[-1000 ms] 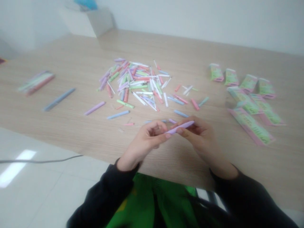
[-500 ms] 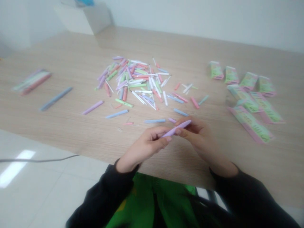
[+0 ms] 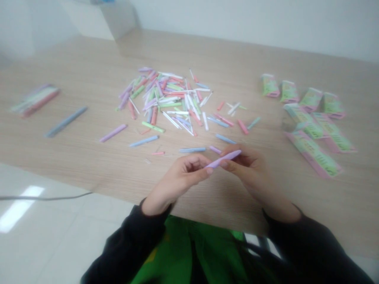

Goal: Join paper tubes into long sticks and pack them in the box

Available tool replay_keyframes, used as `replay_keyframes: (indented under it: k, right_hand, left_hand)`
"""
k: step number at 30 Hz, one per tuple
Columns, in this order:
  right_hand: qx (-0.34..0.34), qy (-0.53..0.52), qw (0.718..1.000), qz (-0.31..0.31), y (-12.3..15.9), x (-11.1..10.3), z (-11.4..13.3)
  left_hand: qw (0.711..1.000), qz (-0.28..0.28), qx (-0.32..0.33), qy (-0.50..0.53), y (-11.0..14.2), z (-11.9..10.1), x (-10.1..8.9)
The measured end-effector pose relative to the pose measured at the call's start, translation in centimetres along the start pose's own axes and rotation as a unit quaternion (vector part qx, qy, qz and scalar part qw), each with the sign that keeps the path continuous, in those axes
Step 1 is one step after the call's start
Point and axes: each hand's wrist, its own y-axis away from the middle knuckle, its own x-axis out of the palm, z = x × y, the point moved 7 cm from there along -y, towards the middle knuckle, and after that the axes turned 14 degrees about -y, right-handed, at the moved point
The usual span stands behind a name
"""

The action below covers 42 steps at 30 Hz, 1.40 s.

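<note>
**Desk:** What's the setting?

**Photographer:** A plain indoor workroom. White walls (image 3: 251, 23) meet at a corner on the left, and a long table (image 3: 74, 67) with a pale wood-grain top runs along the far wall.

**Desk:** Anything else in the frame?

**Photographer:** A white box-shaped unit (image 3: 118, 19) stands where the table meets the wall, a blue object (image 3: 102, 1) cut off on top.

**Desk:** And below?

**Photographer:** Glossy white floor tiles (image 3: 59, 244), a grey cable (image 3: 44, 198) crossing them from the left edge.

**Desk:** Light?

**Photographer:** Soft and even, with a bright streak of glare (image 3: 20, 209) on the tiles.
</note>
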Motion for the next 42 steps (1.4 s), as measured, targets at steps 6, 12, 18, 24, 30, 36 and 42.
replay_keyframes:
  k: [6, 12, 18, 24, 30, 36, 42]
  right_hand:
    - [0.036, -0.035, 0.998, 0.041, 0.1, 1.0, -0.5]
    - [0.043, -0.056, 0.997, 0.040, 0.2, 1.7, -0.6]
    - [0.025, -0.052, 0.997, 0.059, 0.0, 2.5, 0.3]
    - [0.001, -0.034, 0.997, 0.075, -0.1, 2.1, 1.8]
    - [-0.062, 0.042, 0.996, 0.038, 0.3, 1.0, 3.6]
    - [-0.049, 0.033, 0.998, 0.026, 0.1, 0.8, 3.1]
    - [-0.049, 0.033, 0.998, 0.005, -0.1, 0.6, 2.6]
  left_hand:
    - [0.997, 0.061, -0.054, 0.004, 0.4, 0.8, 0.9]
    - [0.999, 0.028, -0.002, -0.032, 0.2, 0.7, 0.4]
    - [1.000, 0.016, 0.004, 0.023, 0.4, 0.4, 0.3]
    - [0.997, 0.042, 0.048, 0.046, 0.6, -1.2, 0.7]
    - [0.995, 0.058, 0.073, 0.037, 0.7, -1.4, 0.9]
    - [0.995, 0.074, 0.067, 0.025, 0.4, -1.6, 1.5]
    - [0.998, 0.050, 0.031, -0.014, 0.0, -1.2, 1.4]
